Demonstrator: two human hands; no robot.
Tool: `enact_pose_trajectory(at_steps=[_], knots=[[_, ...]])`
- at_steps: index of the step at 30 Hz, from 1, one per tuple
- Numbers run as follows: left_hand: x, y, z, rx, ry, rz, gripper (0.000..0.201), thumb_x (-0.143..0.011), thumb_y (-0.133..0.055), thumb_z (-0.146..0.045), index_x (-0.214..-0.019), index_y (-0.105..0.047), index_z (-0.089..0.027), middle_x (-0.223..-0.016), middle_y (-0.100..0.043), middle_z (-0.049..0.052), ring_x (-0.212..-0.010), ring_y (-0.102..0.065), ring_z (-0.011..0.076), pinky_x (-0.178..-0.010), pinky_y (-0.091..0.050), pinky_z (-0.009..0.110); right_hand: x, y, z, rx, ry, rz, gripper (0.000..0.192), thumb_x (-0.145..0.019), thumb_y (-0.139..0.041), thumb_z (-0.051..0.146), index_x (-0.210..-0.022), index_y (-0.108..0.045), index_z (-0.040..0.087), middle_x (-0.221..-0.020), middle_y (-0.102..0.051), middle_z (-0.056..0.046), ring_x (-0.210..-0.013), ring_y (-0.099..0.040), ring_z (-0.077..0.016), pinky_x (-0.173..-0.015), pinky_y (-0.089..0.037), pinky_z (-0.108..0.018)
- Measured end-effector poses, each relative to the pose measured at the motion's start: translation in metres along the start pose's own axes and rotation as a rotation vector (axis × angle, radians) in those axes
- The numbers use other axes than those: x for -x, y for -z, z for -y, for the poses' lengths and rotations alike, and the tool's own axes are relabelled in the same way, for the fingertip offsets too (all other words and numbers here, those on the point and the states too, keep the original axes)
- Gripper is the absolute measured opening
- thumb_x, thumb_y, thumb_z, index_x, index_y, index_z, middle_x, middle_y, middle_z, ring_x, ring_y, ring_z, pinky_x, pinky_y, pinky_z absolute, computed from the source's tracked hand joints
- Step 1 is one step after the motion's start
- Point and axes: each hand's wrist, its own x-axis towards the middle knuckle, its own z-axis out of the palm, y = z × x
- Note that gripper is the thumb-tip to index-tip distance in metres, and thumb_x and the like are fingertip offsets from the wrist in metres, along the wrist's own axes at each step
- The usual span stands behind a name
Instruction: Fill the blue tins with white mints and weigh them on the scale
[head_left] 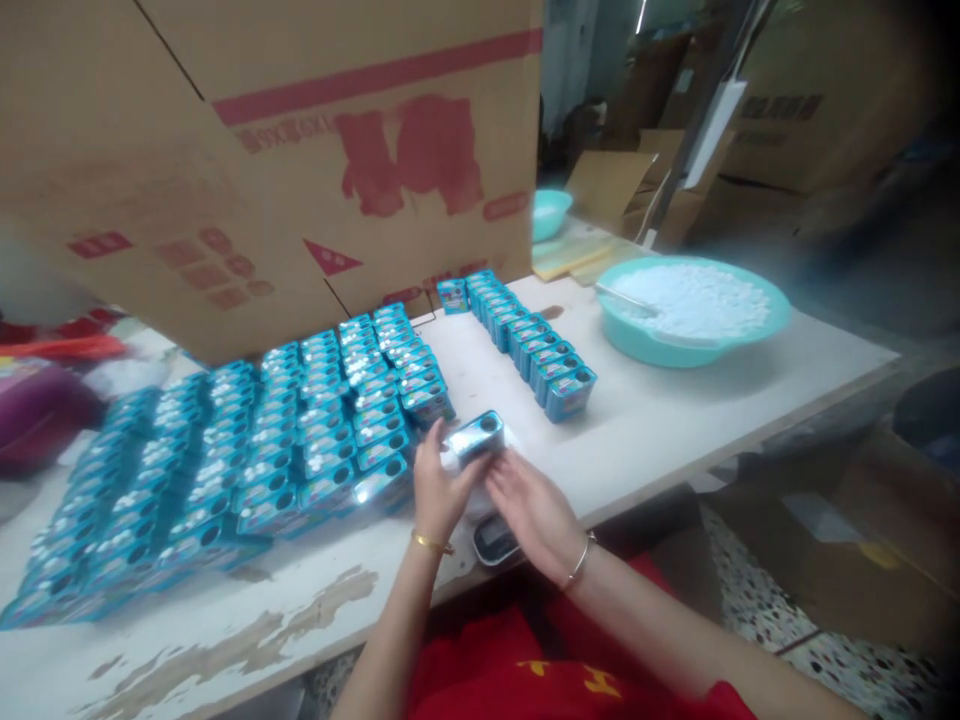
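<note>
A small blue box [477,434] with a dark round hole in its top is held just above the white table. My left hand [441,480] grips it from the left, thumb and fingers around its sides. My right hand [531,508] is at its near right side, fingers stretched out and seeming to touch its lower edge. Beneath my hands, a dark device like a small scale [495,541] sits at the table edge, partly covered. Rows of similar blue boxes [322,455] stand left of my hands, many with white pieces on top. Another row [568,392] stands beyond to the right.
A turquoise basin [660,345] full of white pieces, with a metal scoop handle [626,297], stands on the right of the table [817,362]. A large cardboard box [277,180] walls off the back. Behind are a second turquoise basin [551,213] and a purple object [41,415] at far left.
</note>
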Motion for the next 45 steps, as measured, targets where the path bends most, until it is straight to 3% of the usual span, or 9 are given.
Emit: enact_pose_trajectory(at_steps=[4, 9, 16, 21, 25, 30, 37, 45], knots=[[-0.004, 0.008, -0.008, -0.123, -0.243, 0.054, 0.036, -0.079, -0.064, -0.029, -0.114, -0.058, -0.022, -0.108, -0.065, 0.007, -0.099, -0.055, 0.0238, -0.086, -0.037, 0.039, -0.002, -0.010, 0.005, -0.136, -0.054, -0.051, 0.013, -0.090, -0.052, 0.022, -0.094, -0.065, 0.021, -0.103, -0.068, -0.002, -0.108, -0.060, -0.0121, -0.095, -0.048, -0.025], [-0.008, 0.026, -0.026, -0.413, -0.672, -0.055, 0.035, -0.078, -0.058, -0.012, -0.110, -0.062, -0.023, -0.102, -0.068, 0.006, -0.092, -0.054, 0.0230, -0.083, -0.032, 0.039, -0.005, -0.011, 0.012, -0.252, -0.079, -0.047, 0.018, -0.090, -0.048, 0.017, -0.092, -0.065, 0.018, -0.092, -0.070, -0.004, -0.093, -0.065, -0.0138, -0.091, -0.052, -0.027], [-0.007, 0.031, -0.019, -0.492, -0.789, -0.145, 0.034, -0.076, -0.058, -0.007, -0.104, -0.064, -0.025, -0.094, -0.069, 0.005, -0.089, -0.055, 0.0208, -0.082, -0.033, 0.037, -0.015, -0.011, 0.013, -0.268, -0.113, -0.081, 0.021, -0.088, -0.045, 0.010, -0.089, -0.065, 0.014, -0.086, -0.070, -0.006, -0.086, -0.066, -0.0150, -0.083, -0.055, -0.028], [-0.003, 0.031, -0.012, -0.506, -0.789, -0.177, 0.037, -0.077, -0.059, -0.007, -0.106, -0.064, -0.029, -0.092, -0.069, 0.004, -0.087, -0.055, 0.0203, -0.083, -0.033, 0.036, -0.017, -0.012, 0.014, -0.254, -0.133, -0.060, 0.018, -0.086, -0.048, 0.009, -0.083, -0.065, 0.013, -0.087, -0.069, -0.008, -0.084, -0.066, -0.0157, -0.082, -0.056, -0.027], [0.000, 0.031, -0.010, -0.504, -0.763, -0.129, 0.036, -0.079, -0.056, -0.010, -0.109, -0.063, -0.029, -0.092, -0.068, 0.004, -0.087, -0.055, 0.0205, -0.083, -0.032, 0.036, -0.017, -0.013, 0.015, -0.243, -0.158, -0.098, 0.020, -0.087, -0.046, 0.008, -0.087, -0.065, 0.013, -0.086, -0.069, -0.008, -0.086, -0.066, -0.0162, -0.084, -0.055, -0.028], [0.004, 0.033, -0.011, -0.462, -0.762, -0.195, 0.037, -0.078, -0.062, -0.013, -0.110, -0.063, -0.033, -0.096, -0.066, 0.004, -0.090, -0.055, 0.0194, -0.087, -0.032, 0.035, -0.014, -0.013, 0.019, -0.254, -0.142, -0.038, 0.015, -0.086, -0.050, 0.011, -0.083, -0.065, 0.013, -0.085, -0.068, -0.008, -0.087, -0.065, -0.0166, -0.086, -0.055, -0.029], [0.005, 0.022, -0.008, -0.421, -0.702, -0.153, 0.040, -0.074, -0.058, -0.007, -0.108, -0.061, -0.026, -0.093, -0.066, 0.006, -0.088, -0.054, 0.0218, -0.082, -0.032, 0.038, -0.015, -0.010, 0.021, -0.242, -0.117, -0.077, 0.021, -0.087, -0.045, 0.008, -0.082, -0.065, 0.012, -0.085, -0.069, -0.008, -0.086, -0.066, -0.0153, -0.085, -0.054, -0.027], [-0.002, 0.011, -0.006, -0.005, -0.307, -0.009, 0.035, -0.075, -0.060, -0.016, -0.108, -0.056, -0.023, -0.099, -0.060, 0.005, -0.094, -0.054, 0.0222, -0.085, -0.040, 0.039, -0.024, 0.010, 0.036, -0.097, -0.050, -0.103, 0.009, -0.080, -0.059, 0.011, -0.082, -0.068, 0.011, -0.084, -0.069, -0.007, -0.082, -0.065, -0.0140, -0.082, -0.053, -0.024]])
